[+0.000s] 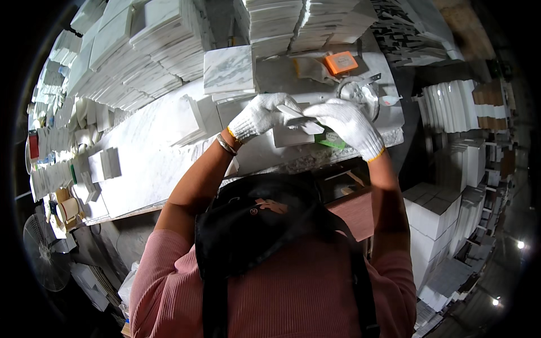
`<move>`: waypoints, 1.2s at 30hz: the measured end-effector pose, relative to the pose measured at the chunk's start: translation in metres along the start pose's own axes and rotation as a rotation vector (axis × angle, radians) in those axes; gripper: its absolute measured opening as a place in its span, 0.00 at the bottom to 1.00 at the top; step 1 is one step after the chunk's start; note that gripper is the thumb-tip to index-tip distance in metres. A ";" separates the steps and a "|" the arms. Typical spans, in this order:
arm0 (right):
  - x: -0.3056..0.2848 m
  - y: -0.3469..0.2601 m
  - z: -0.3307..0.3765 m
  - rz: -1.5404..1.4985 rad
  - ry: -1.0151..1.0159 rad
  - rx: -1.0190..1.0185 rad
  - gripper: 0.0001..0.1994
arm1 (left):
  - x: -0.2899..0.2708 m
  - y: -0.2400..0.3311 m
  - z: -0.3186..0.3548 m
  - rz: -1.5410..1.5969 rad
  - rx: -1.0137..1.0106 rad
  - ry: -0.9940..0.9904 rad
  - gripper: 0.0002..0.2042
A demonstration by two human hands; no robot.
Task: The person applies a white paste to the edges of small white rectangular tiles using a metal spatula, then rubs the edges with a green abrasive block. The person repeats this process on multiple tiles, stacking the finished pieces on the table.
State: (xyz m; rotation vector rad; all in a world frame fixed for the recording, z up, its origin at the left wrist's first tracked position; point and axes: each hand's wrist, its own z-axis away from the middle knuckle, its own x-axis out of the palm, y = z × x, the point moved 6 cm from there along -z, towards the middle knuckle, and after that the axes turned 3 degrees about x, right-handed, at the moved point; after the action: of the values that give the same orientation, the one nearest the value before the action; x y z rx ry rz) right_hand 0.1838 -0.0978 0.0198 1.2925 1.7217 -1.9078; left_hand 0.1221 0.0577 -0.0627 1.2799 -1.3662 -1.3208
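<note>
Both my hands wear white knitted gloves with yellow cuffs and meet over the bench. My left hand (265,115) is closed, gripping a thin white piece (306,125), stone-like and angular, by its left side. From the other side my right hand (346,125) pinches its upper edge with bent fingers. Whether this is one piece or two overlapping ones, I cannot tell. Under the hands lies a pale tile (286,138), with a green pad (331,139) beside it. Beyond the right hand sits a round dish (360,94) smeared with white paste, a scraper (372,79) across its rim.
An orange box (341,63) and a crumpled glove or cloth (313,69) lie behind the dish. Grey-veined marble tiles (228,70) are stacked ahead, with taller stacks (163,45) behind. Leaning tiles (189,121) stand left on the marble bench (135,174). A fan (45,253) stands lower left.
</note>
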 end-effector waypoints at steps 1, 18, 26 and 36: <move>0.004 0.002 -0.010 -0.047 0.048 -0.032 0.13 | -0.001 0.001 -0.001 -0.073 0.053 0.031 0.15; 0.000 0.002 0.018 0.122 0.077 -0.083 0.14 | 0.001 -0.003 -0.002 -0.049 0.024 0.023 0.16; 0.008 0.004 0.038 -0.002 0.181 0.068 0.14 | 0.003 -0.002 0.002 0.045 0.033 0.057 0.17; 0.028 0.002 0.057 -0.353 0.380 0.501 0.16 | 0.004 -0.002 0.002 -0.084 0.040 0.094 0.15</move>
State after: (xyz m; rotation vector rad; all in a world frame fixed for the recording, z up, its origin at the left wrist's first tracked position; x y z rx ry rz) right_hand 0.1448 -0.1399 -0.0085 1.7086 1.8061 -2.5533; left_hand 0.1196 0.0545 -0.0650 1.4222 -1.2921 -1.2787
